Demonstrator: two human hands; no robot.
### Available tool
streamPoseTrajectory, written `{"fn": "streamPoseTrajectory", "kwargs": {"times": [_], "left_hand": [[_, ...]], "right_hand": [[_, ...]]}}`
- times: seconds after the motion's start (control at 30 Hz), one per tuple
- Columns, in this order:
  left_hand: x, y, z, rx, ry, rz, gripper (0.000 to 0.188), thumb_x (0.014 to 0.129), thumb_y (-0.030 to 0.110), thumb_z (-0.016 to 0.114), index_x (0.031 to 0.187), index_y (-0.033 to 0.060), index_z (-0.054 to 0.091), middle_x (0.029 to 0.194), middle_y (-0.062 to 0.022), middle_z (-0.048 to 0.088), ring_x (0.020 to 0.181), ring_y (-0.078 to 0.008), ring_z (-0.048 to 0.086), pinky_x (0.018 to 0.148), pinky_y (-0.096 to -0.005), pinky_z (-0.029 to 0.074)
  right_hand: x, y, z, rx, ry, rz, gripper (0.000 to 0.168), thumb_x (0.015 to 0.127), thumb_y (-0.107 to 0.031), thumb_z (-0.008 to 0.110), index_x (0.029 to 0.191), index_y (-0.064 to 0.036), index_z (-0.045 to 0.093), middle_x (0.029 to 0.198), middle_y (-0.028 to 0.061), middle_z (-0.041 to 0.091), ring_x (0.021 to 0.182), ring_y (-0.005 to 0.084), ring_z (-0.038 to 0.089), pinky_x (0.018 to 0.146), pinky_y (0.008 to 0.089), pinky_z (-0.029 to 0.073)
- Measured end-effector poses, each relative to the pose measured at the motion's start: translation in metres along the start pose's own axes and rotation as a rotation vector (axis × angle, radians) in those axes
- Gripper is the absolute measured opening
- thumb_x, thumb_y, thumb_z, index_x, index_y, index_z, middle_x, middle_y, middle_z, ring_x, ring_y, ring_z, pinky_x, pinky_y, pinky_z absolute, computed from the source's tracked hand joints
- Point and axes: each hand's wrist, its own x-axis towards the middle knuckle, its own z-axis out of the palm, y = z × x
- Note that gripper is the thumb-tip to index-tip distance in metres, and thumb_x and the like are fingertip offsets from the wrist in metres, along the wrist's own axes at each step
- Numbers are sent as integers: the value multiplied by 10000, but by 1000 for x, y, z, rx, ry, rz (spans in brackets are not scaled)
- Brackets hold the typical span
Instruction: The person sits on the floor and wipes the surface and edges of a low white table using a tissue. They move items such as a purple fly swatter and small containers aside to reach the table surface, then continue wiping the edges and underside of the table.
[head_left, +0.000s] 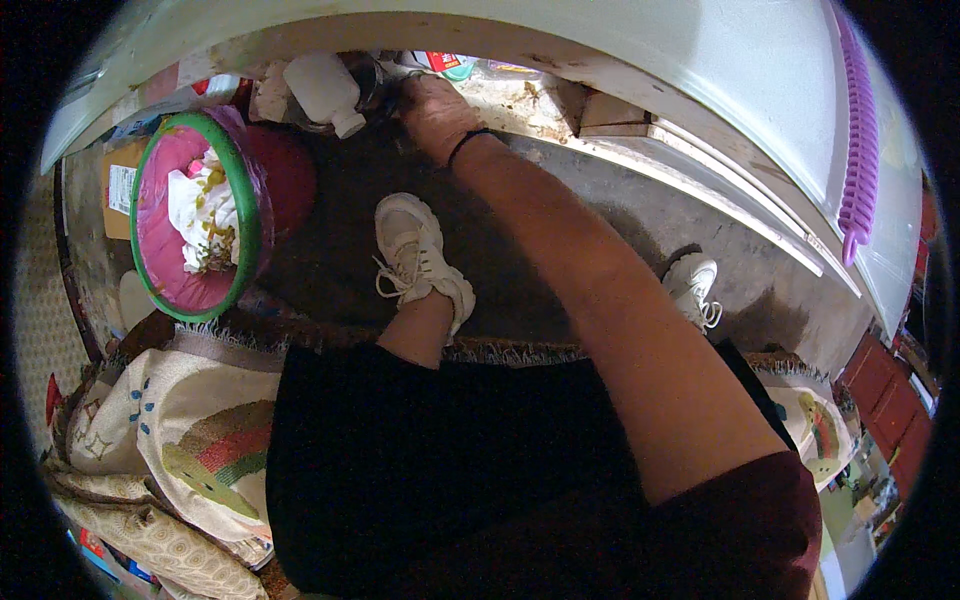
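Note:
My right hand (439, 109), with a dark band on its wrist, reaches down beneath the table edge to a low shelf. Its fingers are turned away next to something dark, so any grip is hidden. Just left of it, a white plastic bottle (322, 86) leans with its cap pointing down toward the floor. A shiny, partly hidden object (367, 79) sits between bottle and hand. Beyond the hand lies a red printed packet (439, 60) beside a green round item (459, 71). My left hand is out of view.
A pink bin with a green rim (142, 217) stands at the left, holding crumpled tissues (196, 217) and scraps. Overhead curves a pale tabletop (600, 30) carrying a purple toothed plastic strip (859, 135). White boards (750, 202) lean below. My shoes (412, 240) rest on the floor.

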Motion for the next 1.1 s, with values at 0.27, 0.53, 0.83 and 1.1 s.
{"fn": "streamPoseTrajectory", "kwargs": {"times": [0.27,0.53,0.83,1.1], "left_hand": [[-10,-5,-10,27,-152,14,250,833,224,460,915,11,562,916,-214,535,671,-274,526,559,-380,423],[-11,-20,-9,-37,-188,133,273,827,222,448,910,-13,558,941,-268,514,629,-264,520,544,-361,425],[8,-15,7,-50,-131,-17,261,847,144,445,888,-90,552,917,-253,540,539,-229,507,499,-337,440],[4,-6,13,-46,-26,-85,264,862,119,445,958,-116,515,1031,-328,475,671,-299,576,551,-365,468]], "right_hand": [[-28,56,-47,-519,-253,-85,135,701,-99,526,819,-66,582,940,108,543,895,292,526,772,365,421],[-42,56,-86,-584,-521,590,231,734,-61,469,921,-24,601,978,177,578,1046,271,491,890,343,392],[-30,44,-13,-471,-253,34,183,707,-81,473,859,-56,573,919,125,526,905,296,523,783,366,427],[-88,52,-90,-697,-436,198,326,728,-68,480,1047,-96,538,1006,117,492,976,279,493,826,359,425]]}}
